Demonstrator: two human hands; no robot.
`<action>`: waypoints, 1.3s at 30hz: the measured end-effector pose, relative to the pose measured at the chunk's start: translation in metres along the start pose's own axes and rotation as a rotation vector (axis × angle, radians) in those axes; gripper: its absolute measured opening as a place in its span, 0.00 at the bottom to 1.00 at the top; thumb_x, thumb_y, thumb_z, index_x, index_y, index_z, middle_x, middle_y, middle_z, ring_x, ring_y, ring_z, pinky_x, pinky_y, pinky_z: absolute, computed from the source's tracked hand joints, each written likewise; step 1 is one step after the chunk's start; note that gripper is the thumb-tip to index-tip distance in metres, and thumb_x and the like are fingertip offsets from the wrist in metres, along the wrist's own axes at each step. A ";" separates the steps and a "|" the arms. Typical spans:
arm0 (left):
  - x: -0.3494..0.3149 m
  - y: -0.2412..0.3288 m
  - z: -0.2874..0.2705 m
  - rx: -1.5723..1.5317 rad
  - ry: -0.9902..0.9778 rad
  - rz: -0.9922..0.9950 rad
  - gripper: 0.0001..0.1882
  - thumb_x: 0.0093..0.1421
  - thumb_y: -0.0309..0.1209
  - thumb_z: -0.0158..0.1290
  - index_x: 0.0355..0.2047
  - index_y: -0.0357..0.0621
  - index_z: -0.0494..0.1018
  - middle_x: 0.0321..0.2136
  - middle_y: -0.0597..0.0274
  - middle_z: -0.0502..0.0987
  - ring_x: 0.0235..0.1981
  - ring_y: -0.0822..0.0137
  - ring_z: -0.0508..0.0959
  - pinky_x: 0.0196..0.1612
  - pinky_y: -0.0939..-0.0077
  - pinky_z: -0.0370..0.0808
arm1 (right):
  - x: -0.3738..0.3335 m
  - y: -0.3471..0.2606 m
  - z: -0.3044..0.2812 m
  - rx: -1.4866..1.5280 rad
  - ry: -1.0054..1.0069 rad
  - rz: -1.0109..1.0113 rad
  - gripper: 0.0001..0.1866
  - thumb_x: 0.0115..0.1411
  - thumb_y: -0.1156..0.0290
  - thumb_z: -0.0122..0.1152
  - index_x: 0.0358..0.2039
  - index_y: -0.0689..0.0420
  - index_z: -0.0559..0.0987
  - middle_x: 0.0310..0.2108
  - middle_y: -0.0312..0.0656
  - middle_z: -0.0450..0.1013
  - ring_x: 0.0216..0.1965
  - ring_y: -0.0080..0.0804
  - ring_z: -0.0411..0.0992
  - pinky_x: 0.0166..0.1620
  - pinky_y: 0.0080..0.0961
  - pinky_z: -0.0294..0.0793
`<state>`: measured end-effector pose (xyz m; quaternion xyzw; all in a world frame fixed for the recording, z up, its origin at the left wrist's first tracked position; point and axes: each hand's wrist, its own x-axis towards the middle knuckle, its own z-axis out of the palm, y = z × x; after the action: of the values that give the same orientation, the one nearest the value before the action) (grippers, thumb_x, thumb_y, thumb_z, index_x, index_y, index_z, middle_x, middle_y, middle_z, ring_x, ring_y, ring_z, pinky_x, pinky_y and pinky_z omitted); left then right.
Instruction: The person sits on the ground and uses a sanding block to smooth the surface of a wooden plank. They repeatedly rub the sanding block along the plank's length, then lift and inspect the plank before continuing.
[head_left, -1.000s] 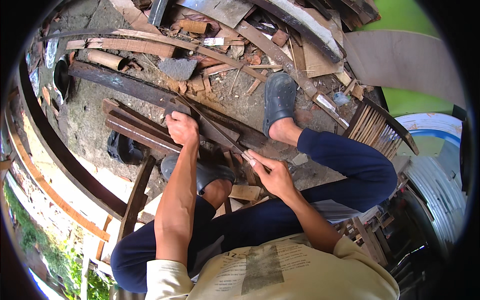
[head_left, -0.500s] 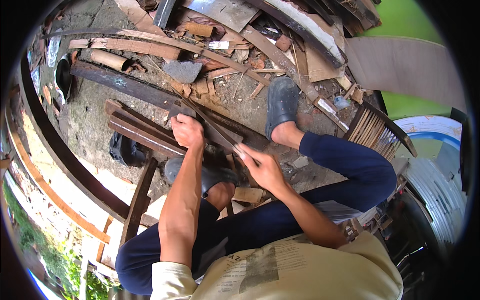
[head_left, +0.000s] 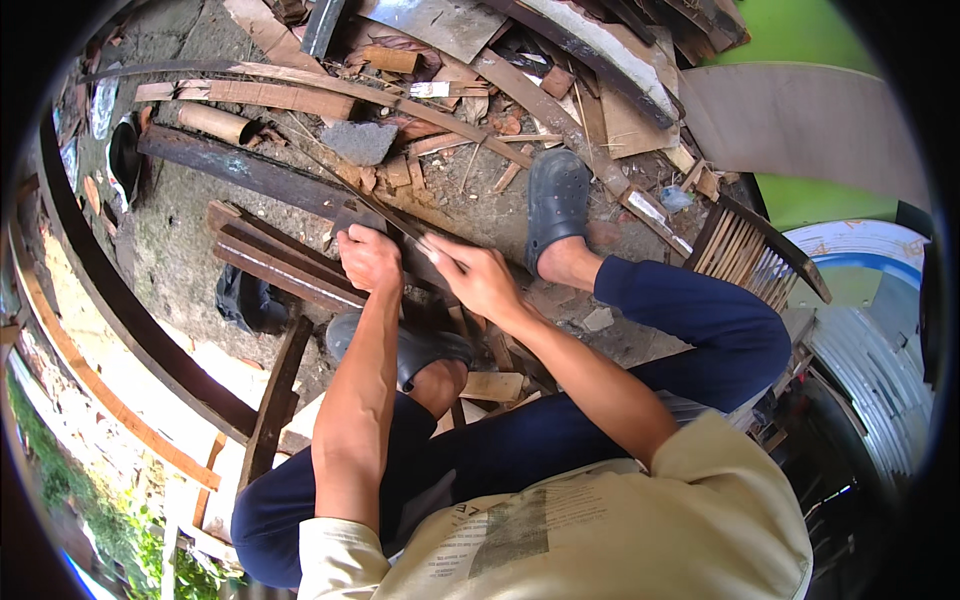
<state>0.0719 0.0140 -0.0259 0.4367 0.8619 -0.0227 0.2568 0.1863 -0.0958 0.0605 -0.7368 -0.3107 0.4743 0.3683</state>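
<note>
My left hand [head_left: 370,258] is closed around a dark flat piece [head_left: 352,215], held over the plank on the ground; whether it is wood or metal I cannot tell. Just right of it, my right hand [head_left: 472,275] is closed on a long thin strip [head_left: 365,196]. The strip slants up and left across the flat piece, and its kind is unclear. Under both hands lies a long dark plank [head_left: 240,172]. Two reddish-brown wood bars [head_left: 285,262] lie left of my left hand.
My feet in dark clogs [head_left: 558,198] stand on either side of the work. A grey stone [head_left: 358,142], a bamboo piece [head_left: 215,122] and wood scraps lie beyond the plank. A slatted wooden piece [head_left: 750,255] is at right, and a black bag [head_left: 250,300] at left.
My right hand has slid up and left with the thin strip, coming closer to my left hand. My left hand keeps its grip and has hardly moved.
</note>
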 end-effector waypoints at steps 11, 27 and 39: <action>0.002 -0.001 0.005 -0.034 0.111 -0.015 0.28 0.66 0.46 0.36 0.50 0.39 0.76 0.46 0.36 0.80 0.47 0.33 0.79 0.52 0.42 0.72 | -0.045 -0.031 -0.031 -0.088 -0.117 0.343 0.19 0.71 0.65 0.58 0.57 0.59 0.80 0.48 0.56 0.80 0.50 0.37 0.82 0.51 0.29 0.78; -0.010 0.009 -0.008 -0.020 0.071 -0.024 0.28 0.66 0.46 0.36 0.50 0.40 0.77 0.45 0.37 0.81 0.47 0.34 0.79 0.52 0.42 0.73 | 0.000 -0.014 0.011 -0.061 0.028 0.203 0.18 0.68 0.61 0.59 0.55 0.52 0.82 0.43 0.57 0.79 0.46 0.55 0.79 0.46 0.37 0.81; -0.009 0.011 -0.005 -0.018 0.067 0.000 0.28 0.66 0.47 0.36 0.48 0.40 0.77 0.44 0.36 0.81 0.47 0.32 0.79 0.51 0.41 0.73 | 0.019 -0.019 0.019 -0.026 -0.029 0.241 0.19 0.68 0.60 0.58 0.56 0.53 0.81 0.38 0.59 0.78 0.41 0.58 0.78 0.40 0.45 0.79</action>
<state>0.0825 0.0152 -0.0150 0.4351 0.8701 -0.0002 0.2316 0.1736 -0.0656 0.0625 -0.7665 -0.2317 0.5217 0.2944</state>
